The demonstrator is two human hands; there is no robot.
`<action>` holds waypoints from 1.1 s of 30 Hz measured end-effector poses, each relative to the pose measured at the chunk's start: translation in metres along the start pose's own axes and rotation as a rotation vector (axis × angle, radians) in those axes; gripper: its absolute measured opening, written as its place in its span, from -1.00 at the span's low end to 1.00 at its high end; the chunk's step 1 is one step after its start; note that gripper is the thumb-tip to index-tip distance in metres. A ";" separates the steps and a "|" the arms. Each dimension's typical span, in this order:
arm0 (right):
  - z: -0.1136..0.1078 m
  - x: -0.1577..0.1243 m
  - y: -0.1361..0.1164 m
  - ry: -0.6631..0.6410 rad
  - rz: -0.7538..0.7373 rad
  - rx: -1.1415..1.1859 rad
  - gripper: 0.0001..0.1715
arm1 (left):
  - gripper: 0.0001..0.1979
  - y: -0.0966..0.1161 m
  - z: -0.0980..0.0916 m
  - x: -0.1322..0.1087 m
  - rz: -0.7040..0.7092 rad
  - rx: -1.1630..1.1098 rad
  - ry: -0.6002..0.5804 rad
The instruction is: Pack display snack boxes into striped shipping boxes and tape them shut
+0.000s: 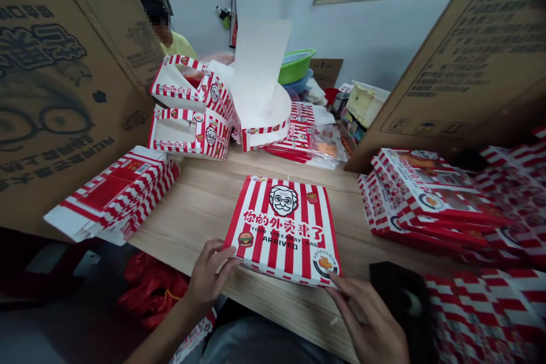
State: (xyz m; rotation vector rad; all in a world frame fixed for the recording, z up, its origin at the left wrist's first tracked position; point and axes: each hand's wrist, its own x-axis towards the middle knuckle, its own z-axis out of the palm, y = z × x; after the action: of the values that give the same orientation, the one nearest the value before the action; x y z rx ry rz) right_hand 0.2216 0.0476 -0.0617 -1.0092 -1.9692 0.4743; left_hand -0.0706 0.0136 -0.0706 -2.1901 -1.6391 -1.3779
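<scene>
In the head view a closed, flat takeaway box (281, 233) with red and white stripes lies on the wooden table (200, 199) in front of me. A bearded face, a burger and fries are printed on its lid. My left hand (211, 273) pinches the box's near left corner between thumb and fingers. At the near right corner my right hand (367, 313) grips the box in the same way, thumb below the edge and fingertips on top.
Folded striped cartons (115, 182) lie in a stack at left. Assembled striped boxes (191, 131) stand at the back. Packed boxes (435, 193) are piled at right. Large brown cartons (63, 85) flank both sides. A person (170, 34) is behind. A green basin (296, 68) sits beyond.
</scene>
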 end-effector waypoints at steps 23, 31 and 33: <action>-0.013 0.026 0.008 -0.177 0.094 0.216 -0.88 | -0.82 -0.004 -0.014 0.019 -0.090 -0.171 -0.205; 0.009 0.029 -0.005 -0.023 -0.327 -0.333 -0.89 | -0.82 -0.009 -0.013 0.015 0.022 -0.150 -0.204; 0.028 0.035 -0.013 -0.047 -0.440 -0.382 -0.86 | -0.81 -0.007 -0.013 0.014 0.042 -0.163 -0.212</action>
State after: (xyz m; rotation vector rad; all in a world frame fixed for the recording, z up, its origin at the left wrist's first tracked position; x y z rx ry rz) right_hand 0.1814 0.0685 -0.0510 -0.7531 -2.2934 -0.1288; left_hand -0.0830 0.0199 -0.0563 -2.5263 -1.5835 -1.3534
